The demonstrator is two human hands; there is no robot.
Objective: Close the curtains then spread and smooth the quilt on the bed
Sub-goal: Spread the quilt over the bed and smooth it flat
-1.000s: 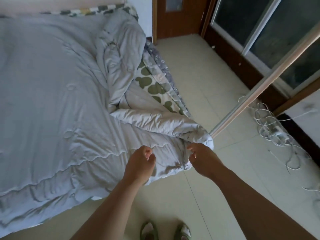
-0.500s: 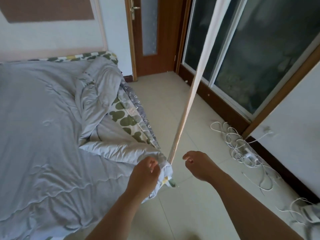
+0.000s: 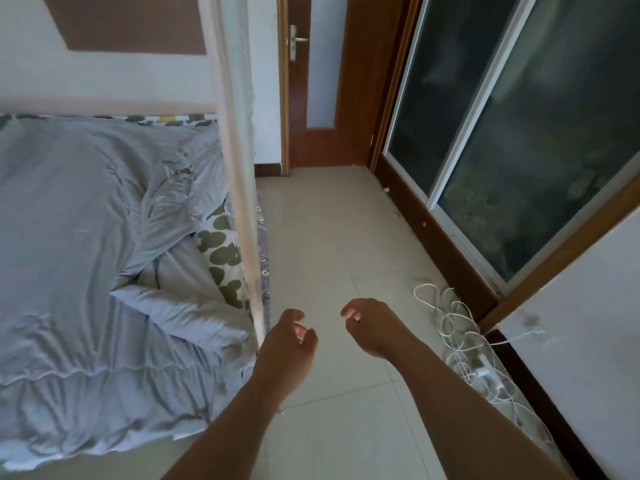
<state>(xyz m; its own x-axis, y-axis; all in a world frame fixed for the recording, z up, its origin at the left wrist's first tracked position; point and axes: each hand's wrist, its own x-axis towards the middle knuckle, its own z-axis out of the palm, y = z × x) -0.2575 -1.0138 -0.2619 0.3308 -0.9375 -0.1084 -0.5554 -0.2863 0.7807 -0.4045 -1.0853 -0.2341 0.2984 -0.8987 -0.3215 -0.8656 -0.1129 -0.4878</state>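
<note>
Though puffy and broad, expect the grey quilt [image 3: 86,237] to handle soft, limp and fairly light, sagging wherever unsupported and sliding easily over the bedding beneath. Best taken by pinching the folded-back corner [image 3: 180,313], or close beside it along the edge, never in the middle, so as to draw the doubled flap out flat. Lies to the left of the left hand [image 3: 287,344], just beside it at the mattress side, rumpled and turned over on itself, baring a green-spotted sheet [image 3: 221,251] ahead and left of that hand. Well left of the right hand [image 3: 370,327]. Both hands loosely curled, clasping nothing, hanging over the floor tiles [image 3: 329,254]. Cannot tell whether touching the pale pole [image 3: 239,168] ending behind the left hand. Glass sliding doors [image 3: 519,133] ahead and right of the right hand, white cables [image 3: 464,341] just to its right.
</note>
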